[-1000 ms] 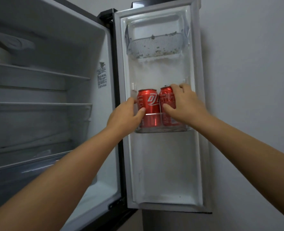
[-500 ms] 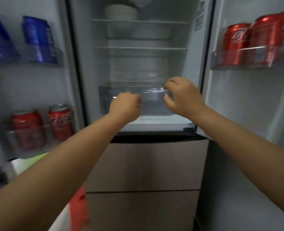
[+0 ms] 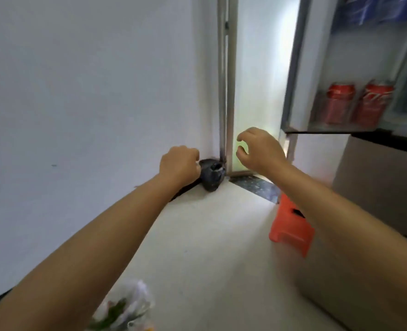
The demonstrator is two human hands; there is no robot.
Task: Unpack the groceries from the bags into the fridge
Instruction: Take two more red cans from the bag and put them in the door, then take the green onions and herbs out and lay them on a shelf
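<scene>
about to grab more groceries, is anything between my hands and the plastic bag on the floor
Nothing visible. Both the left hand and right hand are empty, and only bare floor lies before the plastic bag.

Bag (image 3: 126, 306) blurred, cut off below

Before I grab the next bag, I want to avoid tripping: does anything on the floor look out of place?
Yes. An orange plastic stool lies tipped on its side on the floor beside the fridge door, near the doorway. A white grocery bag sits near your feet. Nothing looks spilled.
</scene>
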